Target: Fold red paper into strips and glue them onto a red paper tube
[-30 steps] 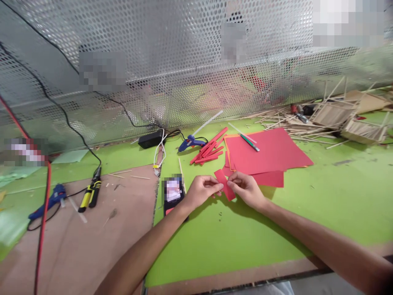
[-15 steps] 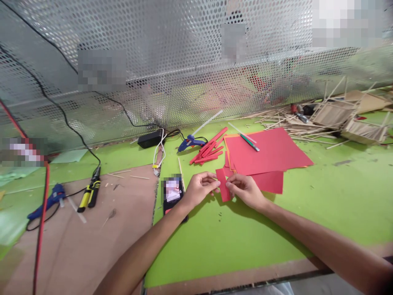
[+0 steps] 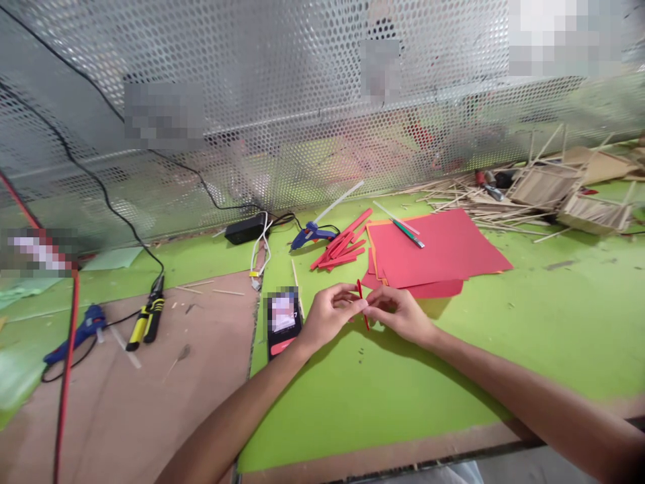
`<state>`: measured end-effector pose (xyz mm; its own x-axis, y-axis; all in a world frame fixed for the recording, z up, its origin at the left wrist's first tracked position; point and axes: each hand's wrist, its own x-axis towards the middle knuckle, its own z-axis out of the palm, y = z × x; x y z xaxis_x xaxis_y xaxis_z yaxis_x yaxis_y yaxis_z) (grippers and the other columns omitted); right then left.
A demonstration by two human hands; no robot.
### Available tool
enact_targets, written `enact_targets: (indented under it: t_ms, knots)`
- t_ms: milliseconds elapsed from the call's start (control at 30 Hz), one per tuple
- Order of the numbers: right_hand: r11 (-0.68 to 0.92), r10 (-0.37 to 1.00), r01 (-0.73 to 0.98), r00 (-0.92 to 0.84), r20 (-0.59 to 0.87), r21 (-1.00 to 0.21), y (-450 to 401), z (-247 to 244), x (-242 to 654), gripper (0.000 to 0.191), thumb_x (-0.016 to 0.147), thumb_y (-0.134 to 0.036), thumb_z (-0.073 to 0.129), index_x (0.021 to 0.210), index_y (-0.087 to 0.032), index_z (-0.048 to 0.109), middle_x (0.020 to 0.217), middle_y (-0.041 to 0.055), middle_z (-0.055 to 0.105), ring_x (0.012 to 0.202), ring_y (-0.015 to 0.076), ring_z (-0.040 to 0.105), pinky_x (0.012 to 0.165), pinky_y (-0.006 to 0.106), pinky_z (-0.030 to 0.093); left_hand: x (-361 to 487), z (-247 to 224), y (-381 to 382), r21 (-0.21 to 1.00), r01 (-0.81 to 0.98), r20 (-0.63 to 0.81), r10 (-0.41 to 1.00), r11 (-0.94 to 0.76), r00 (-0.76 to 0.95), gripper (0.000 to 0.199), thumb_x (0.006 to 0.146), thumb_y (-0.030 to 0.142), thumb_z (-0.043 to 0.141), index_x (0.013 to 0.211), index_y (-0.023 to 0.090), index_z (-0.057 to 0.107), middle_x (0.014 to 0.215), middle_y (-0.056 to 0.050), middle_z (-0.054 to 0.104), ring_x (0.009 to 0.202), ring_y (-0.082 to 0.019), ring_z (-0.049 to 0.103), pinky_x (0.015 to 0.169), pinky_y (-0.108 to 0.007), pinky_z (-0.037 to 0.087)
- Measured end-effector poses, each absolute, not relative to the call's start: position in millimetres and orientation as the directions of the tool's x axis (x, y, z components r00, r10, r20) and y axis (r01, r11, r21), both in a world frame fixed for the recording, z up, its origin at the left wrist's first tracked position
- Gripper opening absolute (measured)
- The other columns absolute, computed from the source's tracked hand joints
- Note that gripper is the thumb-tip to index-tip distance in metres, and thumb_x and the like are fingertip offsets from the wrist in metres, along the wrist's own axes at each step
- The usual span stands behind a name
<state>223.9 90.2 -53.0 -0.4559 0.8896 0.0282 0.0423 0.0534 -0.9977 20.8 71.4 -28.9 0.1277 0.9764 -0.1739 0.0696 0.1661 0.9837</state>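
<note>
Between my hands, just above the green table, a small strip of red paper (image 3: 367, 324) is bent or rolled so that only a narrow edge shows. My left hand (image 3: 334, 310) pinches it from the left with thumb and fingers. From the right, my right hand (image 3: 398, 313) pinches the same strip, and the fingertips of both hands meet. The strip's middle is hidden behind the fingers. Beyond the hands lies a pile of folded red paper strips (image 3: 336, 253). Stacked red paper sheets (image 3: 443, 245) lie past my right hand, with a green craft knife (image 3: 409, 233) on top.
A phone (image 3: 283, 323) rests left of my left hand. Behind stands a blue glue gun (image 3: 313, 235) beside a black power adapter (image 3: 246, 228). Yellow-black pliers (image 3: 146, 319) and another blue glue gun (image 3: 83, 329) lie left. Thin wooden sticks (image 3: 466, 198) cover the back right.
The red strip has gone from lying flat and facing up to a narrow, bent or rolled shape. My hands have drawn together until their fingertips meet.
</note>
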Motion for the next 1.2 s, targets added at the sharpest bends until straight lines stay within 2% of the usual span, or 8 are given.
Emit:
enact_targets:
  t_ms: [267, 567, 633, 767, 833, 933, 1033, 1200]
  knots:
    - [0.069, 0.886, 0.033, -0.461, 0.046, -0.997, 91, -56, 225, 0.037, 0.087, -0.053, 0.082, 0.096, -0.019, 0.073, 0.08, 0.0033, 0.076, 0.065, 0.0147, 0.068, 0.06, 0.026, 0.054, 19, -28, 71, 0.98, 0.057, -0.195, 0.97, 0.188, 0.143, 0.049, 0.078, 0.044, 0.092, 0.111, 0.014, 0.073, 0.091, -0.008, 0.079, 0.079, -0.02, 0.078, 0.058, -0.021, 0.06]
    - [0.127, 0.903, 0.103, -0.423, 0.072, -0.987, 92, -53, 229, 0.035, 0.096, -0.052, 0.067, 0.109, -0.019, 0.068, 0.085, 0.0049, 0.076, 0.068, 0.0171, 0.071, 0.06, 0.028, 0.057, 16, -31, 69, 0.981, 0.059, -0.192, 0.965, 0.185, 0.178, 0.045, 0.089, 0.047, 0.079, 0.118, 0.015, 0.072, 0.099, -0.008, 0.079, 0.083, -0.021, 0.078, 0.062, -0.025, 0.061]
    - [0.148, 0.915, 0.134, -0.393, 0.084, -0.98, 92, -55, 229, 0.035, 0.097, -0.048, 0.062, 0.116, -0.019, 0.066, 0.081, 0.003, 0.073, 0.064, 0.0162, 0.068, 0.06, 0.029, 0.056, 15, -33, 68, 0.981, 0.064, -0.193, 0.966, 0.184, 0.171, 0.052, 0.092, 0.045, 0.075, 0.133, 0.015, 0.066, 0.094, -0.006, 0.078, 0.08, -0.02, 0.076, 0.065, -0.026, 0.061]
    - [0.178, 0.923, 0.245, -0.378, 0.076, -0.953, 92, -57, 229, 0.036, 0.096, -0.04, 0.059, 0.123, -0.017, 0.067, 0.072, -0.0001, 0.07, 0.058, 0.0154, 0.064, 0.059, 0.028, 0.053, 12, -35, 60, 0.968, 0.219, -0.147, 0.984, 0.123, 0.099, 0.079, 0.095, 0.032, 0.071, 0.163, 0.018, 0.033, 0.086, -0.001, 0.077, 0.071, -0.017, 0.074, 0.068, -0.027, 0.06]
    - [0.201, 0.922, 0.32, -0.38, 0.069, -0.926, 91, -55, 228, 0.039, 0.095, -0.034, 0.059, 0.128, -0.016, 0.068, 0.072, -0.0001, 0.071, 0.058, 0.016, 0.065, 0.059, 0.028, 0.052, 12, -35, 55, 0.849, 0.525, 0.007, 0.994, -0.065, 0.112, 0.077, 0.098, 0.027, 0.068, 0.164, 0.018, 0.029, 0.082, 0.0, 0.076, 0.067, -0.016, 0.073, 0.064, -0.026, 0.058]
    - [0.251, 0.914, 0.43, -0.401, 0.066, -0.867, 88, -51, 228, 0.039, 0.093, -0.025, 0.057, 0.128, -0.016, 0.07, 0.072, 0.0008, 0.074, 0.059, 0.0169, 0.066, 0.06, 0.028, 0.05, 17, -37, 47, 0.446, 0.823, 0.196, 0.936, -0.352, 0.293, 0.048, 0.101, 0.023, 0.064, 0.148, 0.018, 0.054, 0.086, -0.004, 0.077, 0.072, -0.019, 0.073, 0.066, -0.029, 0.058]
    - [0.319, 0.897, 0.512, -0.435, 0.08, -0.798, 84, -48, 226, 0.035, 0.091, -0.017, 0.056, 0.119, -0.019, 0.076, 0.082, 0.0039, 0.078, 0.066, 0.0186, 0.07, 0.065, 0.028, 0.051, 27, -38, 38, 0.296, 0.828, 0.231, 0.877, -0.477, 0.422, 0.022, 0.103, 0.02, 0.058, 0.12, 0.017, 0.072, 0.105, -0.013, 0.077, 0.096, -0.027, 0.074, 0.083, -0.039, 0.061]
    - [0.415, 0.864, 0.574, -0.491, 0.108, -0.706, 78, -49, 226, 0.03, 0.093, -0.011, 0.054, 0.107, -0.02, 0.078, 0.097, 0.0084, 0.08, 0.082, 0.0218, 0.074, 0.072, 0.029, 0.053, 36, -46, 25, 0.17, 0.789, 0.267, 0.798, -0.591, 0.54, 0.031, 0.102, 0.013, 0.052, 0.127, 0.008, 0.07, 0.12, -0.02, 0.075, 0.113, -0.032, 0.072, 0.097, -0.047, 0.061]
